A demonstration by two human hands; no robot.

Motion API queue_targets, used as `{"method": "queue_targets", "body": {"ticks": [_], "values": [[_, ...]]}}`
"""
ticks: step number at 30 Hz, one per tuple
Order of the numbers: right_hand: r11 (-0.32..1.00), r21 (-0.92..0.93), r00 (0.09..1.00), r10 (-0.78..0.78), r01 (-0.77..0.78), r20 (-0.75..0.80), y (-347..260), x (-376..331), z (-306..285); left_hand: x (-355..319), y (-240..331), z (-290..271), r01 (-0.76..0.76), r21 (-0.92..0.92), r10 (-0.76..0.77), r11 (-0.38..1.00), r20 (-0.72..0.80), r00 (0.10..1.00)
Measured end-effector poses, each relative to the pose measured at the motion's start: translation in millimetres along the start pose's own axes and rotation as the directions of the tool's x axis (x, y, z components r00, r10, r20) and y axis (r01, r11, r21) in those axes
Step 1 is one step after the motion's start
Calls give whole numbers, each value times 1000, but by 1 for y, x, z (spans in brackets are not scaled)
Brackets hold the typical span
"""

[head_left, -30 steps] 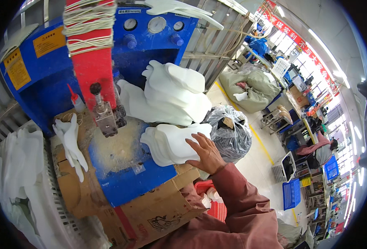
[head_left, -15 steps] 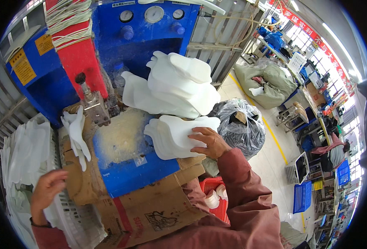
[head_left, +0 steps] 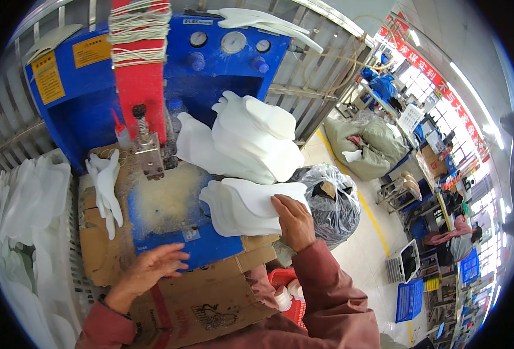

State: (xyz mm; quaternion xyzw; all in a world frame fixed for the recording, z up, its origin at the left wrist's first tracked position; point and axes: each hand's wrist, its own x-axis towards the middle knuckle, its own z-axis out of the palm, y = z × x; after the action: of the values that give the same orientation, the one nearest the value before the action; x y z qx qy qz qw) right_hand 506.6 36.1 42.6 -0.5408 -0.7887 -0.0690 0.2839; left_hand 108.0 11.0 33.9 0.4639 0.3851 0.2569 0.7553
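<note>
My right hand [head_left: 295, 223] grips the right end of the top white foam-like cut-out [head_left: 256, 195], which lies on a low stack at the table's right edge. Its fingers curl over the piece's edge; the thumb is hard to see. Nothing is in my left hand [head_left: 154, 269], which hovers over the front of the blue board [head_left: 210, 244] with its fingers stretched apart. Behind the right-hand stack rises a taller pile of similar white pieces [head_left: 251, 142]. Narrow white pieces [head_left: 106, 189] lie on cardboard to the left of the board.
A red machine arm [head_left: 139, 87] with a metal head [head_left: 147, 154] stands over pale dust on the board. Behind it is a blue gauge cabinet [head_left: 88, 125]. White sheets fill a white crate [head_left: 85, 250] at left. A plastic-bagged bundle [head_left: 332, 203] sits right of the table.
My left hand has moved right, from above the crate to the front of the blue board. My right hand has closed on the top piece's right end. The view has shifted a little.
</note>
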Motion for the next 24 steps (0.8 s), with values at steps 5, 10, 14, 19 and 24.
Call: {"method": "queue_targets", "body": {"ticks": [5,10,14,19,24], "values": [[968,-55,970,-241,243,38,-73,3,-32,12,4,38,-5,-356,19,934,37,999],[830,179,827,-550,528,115,-134,22,-14,-4,6,18,-92,-276,9,957,-289,957],[799,434,842,-519,417,148,-122,43,-3,-37,3,-11,-145,-265,1,953,-477,879],[478,594,720,126,-647,682,-100,61,39,-65,4,-37,-313,-256,133,914,-542,830],[37,696,694,-47,-718,718,-126,67,90,-78,14,-48,-184,-110,102,977,-516,851]]}}
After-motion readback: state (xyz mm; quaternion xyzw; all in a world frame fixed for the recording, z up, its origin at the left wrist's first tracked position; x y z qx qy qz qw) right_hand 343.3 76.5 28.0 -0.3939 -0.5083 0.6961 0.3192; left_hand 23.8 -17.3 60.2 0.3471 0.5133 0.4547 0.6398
